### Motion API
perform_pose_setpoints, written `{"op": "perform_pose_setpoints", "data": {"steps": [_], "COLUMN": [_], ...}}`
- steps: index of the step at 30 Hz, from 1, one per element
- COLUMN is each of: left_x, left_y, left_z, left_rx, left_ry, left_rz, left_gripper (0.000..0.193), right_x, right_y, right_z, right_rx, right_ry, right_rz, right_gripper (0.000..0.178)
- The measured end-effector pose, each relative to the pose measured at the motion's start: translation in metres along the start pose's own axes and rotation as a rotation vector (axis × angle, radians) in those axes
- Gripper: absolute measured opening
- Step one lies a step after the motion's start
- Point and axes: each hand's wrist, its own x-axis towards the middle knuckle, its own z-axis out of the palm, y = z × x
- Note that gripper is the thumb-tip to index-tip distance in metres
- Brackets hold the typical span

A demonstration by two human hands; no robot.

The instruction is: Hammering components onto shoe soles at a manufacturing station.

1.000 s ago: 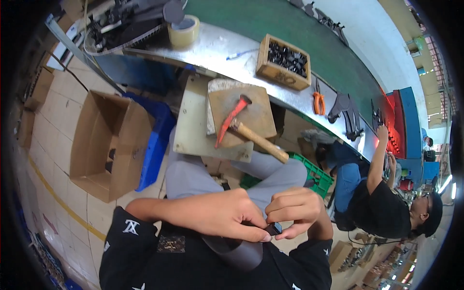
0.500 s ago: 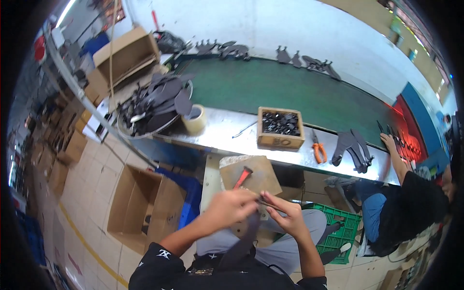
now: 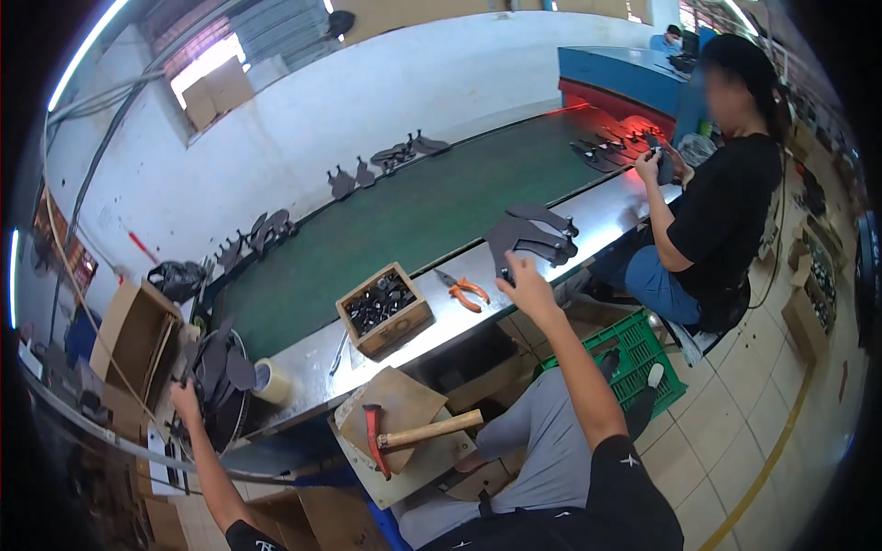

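My left hand [image 3: 186,401] reaches to the edge of a round basket [image 3: 244,404] heaped with flat dark grey shaped pieces [image 3: 216,365]. Its fingers are partly hidden, so a grip on a piece cannot be made out. Out to the right, my right hand [image 3: 530,289] is at the near end of a small stack of similar grey strap-like pieces [image 3: 524,237] on the metal ledge. The fingers there are apart, with no piece held in them. Between my arms, a hammer [image 3: 427,432] with a red head and wooden handle lies on a brown board [image 3: 395,401].
A wooden box [image 3: 390,342] of small black parts, orange-handled pliers [image 3: 464,290] and a tape roll [image 3: 271,380] stand along the ledge. Behind runs a green conveyor belt [image 3: 404,230]. A co-worker [image 3: 726,202] sits at right, handling dark pieces. A green crate [image 3: 634,354] is below.
My hands have parted from in front of me: the left went to the basket, the right to the stack on the ledge. The dark piece between them has left. My view has turned right.
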Motion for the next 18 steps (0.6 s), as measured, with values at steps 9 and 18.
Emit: {"op": "perform_pose_setpoints", "data": {"steps": [9,18], "left_x": [-0.2,-0.334], "left_y": [0.191,0.239], "left_z": [-0.053,-0.142], "left_rx": [-0.295,-1.291], "left_ry": [-0.053,-0.431], "left_rz": [0.776,0.319], "left_gripper": [0.096,0.029], "right_x": [-0.035,-0.142], "right_y": [-0.188,-0.253], "right_z": [0.018,-0.055], "right_rx": [1.332,1.145], "right_ry": [-0.458,-0.788], "right_rz": [0.187,-0.45], "right_gripper": [0.024,0.077]}}
